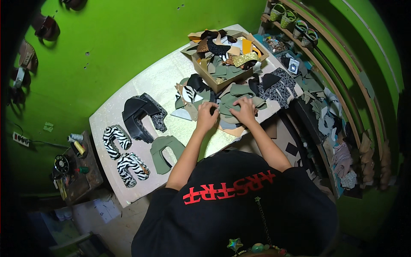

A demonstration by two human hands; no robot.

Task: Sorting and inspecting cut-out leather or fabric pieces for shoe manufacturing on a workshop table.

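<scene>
My left hand (pixel 207 116) is at the near side of a heap of cut scraps, its fingers curled. A small dark patch shows between thumb and fingers, too unclear to name. Beside it, my right hand (pixel 244 112) rests on olive-green cut pieces (pixel 240 90), thumb and fingers apart and the tips touching the top layer. Just left of the hands lie zebra-print, tan, black and white scraps (pixel 188 94). Behind them stands a cardboard box (pixel 205 73) heaped with offcuts in gold glitter, orange, black and green.
On the table's (pixel 141 83) left side sit stacks of zebra-print pieces (pixel 115 141), black pieces (pixel 139 115) and green U-shaped pieces (pixel 165 152). Black-and-grey patterned material (pixel 280 88) lies at right. Beyond are a scrap-filled rack (pixel 325 115) and a sewing machine's handwheel (pixel 61 163).
</scene>
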